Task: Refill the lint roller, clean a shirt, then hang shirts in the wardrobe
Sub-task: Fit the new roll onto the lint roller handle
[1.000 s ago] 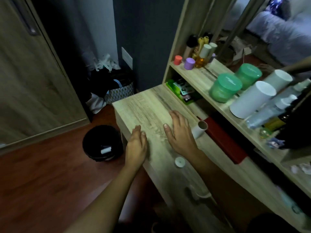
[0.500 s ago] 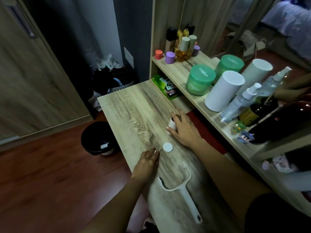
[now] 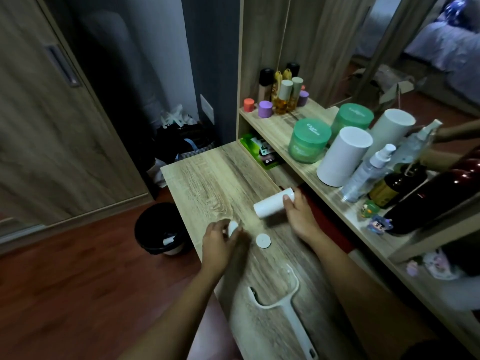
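Right hand (image 3: 298, 216): fingers curled round one end of the white refill roll (image 3: 272, 205), which lies tilted just above the wooden desk (image 3: 207, 183). Left hand (image 3: 219, 239): fingertips pinched narrowly on a small white end cap (image 3: 233, 228); whether the cap touches the desk cannot be told. A second white cap (image 3: 263, 240) lies flat between the hands. The empty lint roller handle (image 3: 283, 307) rests near the desk's front edge, its grip cut off by the frame. On the shelf (image 3: 275, 126), the green jar (image 3: 309, 140) carries white lettering too blurred to read; the green packet (image 3: 262, 152) below shows "3D". A white object in the black bin (image 3: 161, 229) is hard to make out
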